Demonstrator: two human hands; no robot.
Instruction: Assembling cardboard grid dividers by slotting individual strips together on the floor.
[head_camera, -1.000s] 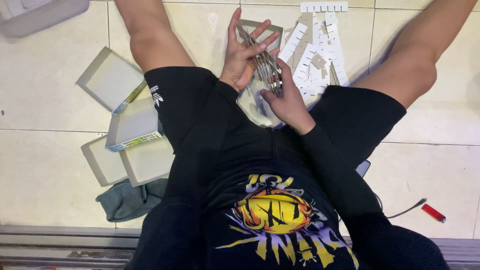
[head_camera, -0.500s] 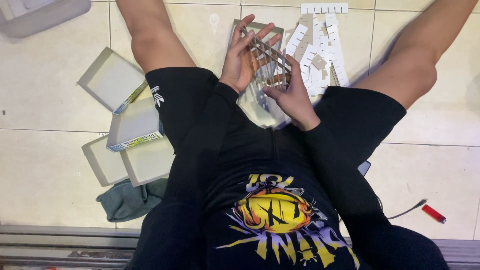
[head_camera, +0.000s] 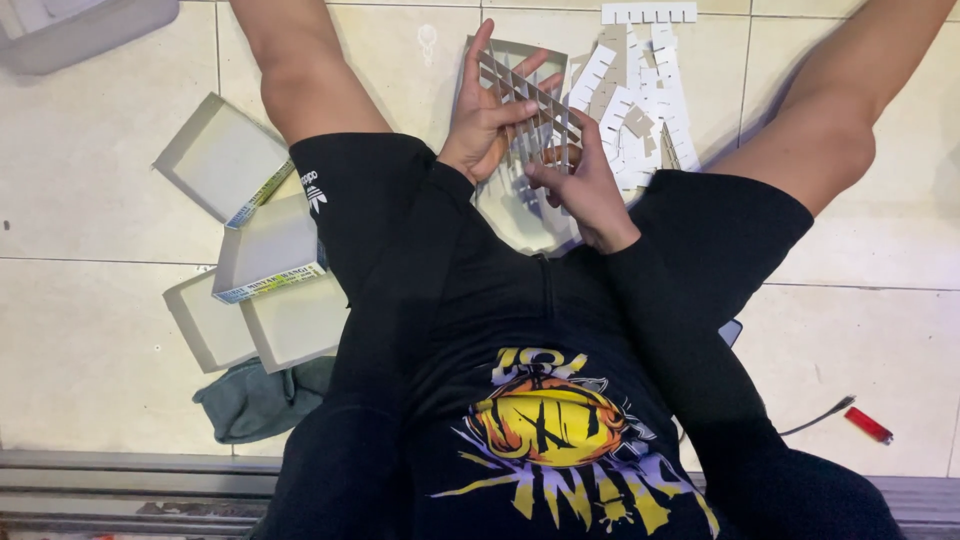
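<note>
Spread wider since before: cardboard divider grid (head_camera: 525, 105), both hands (head_camera: 480, 125) (head_camera: 590, 190) holding.

I am looking down at a floor of large pale cream tiles (head_camera: 90, 200) with thin dark grout lines, and soft, even light is falling across it, giving a slight sheen. A grey metal sill or door track (head_camera: 130, 485) is running along the bottom edge. A grey plastic tub (head_camera: 80, 30) is sitting in the upper left corner, partly cut off.
</note>
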